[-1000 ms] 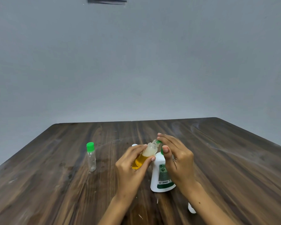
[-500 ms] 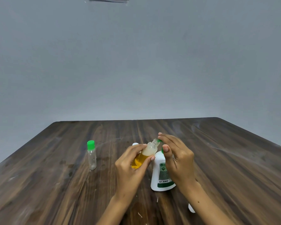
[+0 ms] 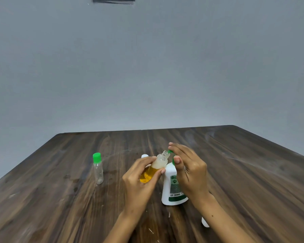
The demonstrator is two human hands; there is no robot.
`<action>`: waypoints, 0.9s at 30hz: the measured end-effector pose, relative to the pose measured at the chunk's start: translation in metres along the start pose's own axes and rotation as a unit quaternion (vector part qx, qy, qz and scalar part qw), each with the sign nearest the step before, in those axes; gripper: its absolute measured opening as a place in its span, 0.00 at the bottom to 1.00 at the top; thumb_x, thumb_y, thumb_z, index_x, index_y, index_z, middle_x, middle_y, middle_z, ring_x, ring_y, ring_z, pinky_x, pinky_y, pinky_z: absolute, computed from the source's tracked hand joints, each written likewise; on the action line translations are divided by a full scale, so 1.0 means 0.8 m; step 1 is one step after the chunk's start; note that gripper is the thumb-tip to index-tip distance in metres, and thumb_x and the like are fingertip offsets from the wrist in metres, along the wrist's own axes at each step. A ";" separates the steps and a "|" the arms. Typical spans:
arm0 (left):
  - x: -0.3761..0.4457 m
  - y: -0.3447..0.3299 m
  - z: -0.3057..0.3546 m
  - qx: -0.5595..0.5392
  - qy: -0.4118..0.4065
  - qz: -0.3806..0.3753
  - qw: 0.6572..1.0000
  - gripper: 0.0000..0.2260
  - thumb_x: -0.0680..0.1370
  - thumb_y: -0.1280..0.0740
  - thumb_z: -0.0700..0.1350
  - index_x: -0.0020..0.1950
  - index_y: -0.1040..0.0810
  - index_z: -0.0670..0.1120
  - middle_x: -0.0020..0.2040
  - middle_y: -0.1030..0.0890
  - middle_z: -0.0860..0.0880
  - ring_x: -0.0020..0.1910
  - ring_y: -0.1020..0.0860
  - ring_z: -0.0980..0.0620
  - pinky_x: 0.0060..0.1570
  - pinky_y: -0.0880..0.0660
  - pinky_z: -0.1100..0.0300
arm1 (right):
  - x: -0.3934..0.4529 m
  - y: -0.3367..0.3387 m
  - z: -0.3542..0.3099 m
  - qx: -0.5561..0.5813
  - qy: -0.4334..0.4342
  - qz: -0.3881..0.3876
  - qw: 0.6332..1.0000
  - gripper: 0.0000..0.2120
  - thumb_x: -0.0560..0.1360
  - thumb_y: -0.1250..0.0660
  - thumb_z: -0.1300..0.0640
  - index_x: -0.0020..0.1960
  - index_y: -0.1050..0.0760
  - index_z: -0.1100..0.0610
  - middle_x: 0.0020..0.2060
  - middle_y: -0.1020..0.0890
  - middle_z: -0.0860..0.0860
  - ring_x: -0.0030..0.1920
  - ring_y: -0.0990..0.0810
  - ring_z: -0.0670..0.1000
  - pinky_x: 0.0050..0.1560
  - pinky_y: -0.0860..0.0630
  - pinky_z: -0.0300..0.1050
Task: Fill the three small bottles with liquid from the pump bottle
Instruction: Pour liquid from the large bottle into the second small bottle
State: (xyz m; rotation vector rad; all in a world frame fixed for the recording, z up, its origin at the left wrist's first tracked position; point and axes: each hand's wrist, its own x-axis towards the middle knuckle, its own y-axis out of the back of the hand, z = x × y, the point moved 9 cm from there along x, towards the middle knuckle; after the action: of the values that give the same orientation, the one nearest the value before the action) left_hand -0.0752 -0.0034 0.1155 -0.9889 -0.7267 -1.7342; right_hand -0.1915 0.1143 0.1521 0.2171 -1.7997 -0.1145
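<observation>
My left hand (image 3: pixel 140 179) grips a small clear bottle (image 3: pixel 155 168), uncapped and tilted, partly full of yellow liquid. Its open mouth sits at the green nozzle (image 3: pixel 170 151) of the white pump bottle (image 3: pixel 173 187), which stands on the table. My right hand (image 3: pixel 189 169) rests on top of the pump head with straight fingers, hiding most of it. A second small bottle (image 3: pixel 98 168) with a green cap stands empty and upright to the left. A white object (image 3: pixel 144 156) peeks out behind my left hand; what it is I cannot tell.
The dark wooden table (image 3: pixel 244 172) runs to a far edge below a grey wall. A small white object (image 3: pixel 205 222) lies partly hidden under my right forearm. Wet smears mark the wood near me.
</observation>
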 end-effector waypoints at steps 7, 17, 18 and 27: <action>0.002 0.000 0.000 0.001 -0.005 0.002 1.000 0.13 0.68 0.23 0.43 0.51 0.16 0.43 0.48 0.17 0.56 0.49 0.18 0.58 0.46 0.21 0.62 | -0.006 -0.004 0.003 -0.007 -0.002 0.004 1.000 0.27 0.82 0.50 0.42 0.54 0.18 0.60 0.53 0.17 0.51 0.55 0.21 0.45 0.53 0.25 0.36; 0.001 -0.001 -0.001 -0.002 -0.005 -0.005 1.000 0.13 0.69 0.23 0.43 0.51 0.17 0.43 0.49 0.17 0.54 0.49 0.18 0.56 0.45 0.20 0.59 | -0.005 -0.003 0.002 -0.016 -0.007 -0.009 1.000 0.27 0.82 0.50 0.42 0.54 0.19 0.60 0.52 0.17 0.51 0.54 0.21 0.46 0.52 0.26 0.34; 0.000 -0.001 -0.001 -0.002 -0.004 -0.004 1.000 0.13 0.68 0.23 0.43 0.51 0.17 0.43 0.49 0.17 0.54 0.49 0.18 0.56 0.45 0.20 0.59 | -0.004 -0.003 0.002 -0.015 -0.005 -0.008 1.000 0.27 0.82 0.50 0.42 0.54 0.19 0.60 0.52 0.17 0.51 0.54 0.21 0.46 0.52 0.26 0.34; 0.002 0.000 0.001 0.005 -0.012 -0.004 1.000 0.13 0.68 0.23 0.43 0.51 0.16 0.43 0.49 0.17 0.54 0.49 0.18 0.58 0.46 0.21 0.62 | -0.004 -0.003 0.001 -0.033 -0.005 -0.017 0.999 0.28 0.81 0.50 0.40 0.55 0.19 0.59 0.52 0.17 0.50 0.53 0.21 0.44 0.51 0.27 0.32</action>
State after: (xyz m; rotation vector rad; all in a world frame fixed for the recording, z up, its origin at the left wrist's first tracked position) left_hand -0.0750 -0.0032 0.1174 -1.0018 -0.7545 -1.7263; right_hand -0.1913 0.1126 0.1480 0.2009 -1.7997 -0.1993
